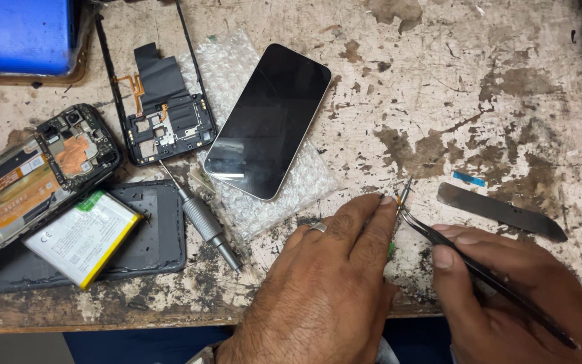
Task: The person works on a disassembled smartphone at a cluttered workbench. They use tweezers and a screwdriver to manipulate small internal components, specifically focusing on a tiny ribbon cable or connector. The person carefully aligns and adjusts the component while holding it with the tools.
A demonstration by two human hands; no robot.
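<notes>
At the near edge of the workbench, a tiny cable part, thin and dark with an orange tint, stood pinched in the tips of black metal tweezers. The right hand was closed around the slim tweezers, thumb and forefinger pressing the shaft. The left hand lay palm down beside it, a silver ring on one finger, its forefinger tip touching the small part; it gripped nothing, the fingers stretched flat. A speck of green showed under its edge, too small to tell what it was.

Just to the right of the part lay one flat, dark metal pry blade, and above it one short blue strip. To the left sat one smartphone, glossy black glass face up with a pale rim, on a sheet of clear bubble wrap. One screwdriver with a knurled steel handle lay slantwise near it. Farther left were one black plastic phone frame with an orange flex strip, one opened phone body showing copper foil, and one white battery edged yellow, resting on a dark rubbery cover. A blue box filled the far left corner.

The bench top was pale, scarred and flaking, with brown patches where the coating had worn off.
</notes>
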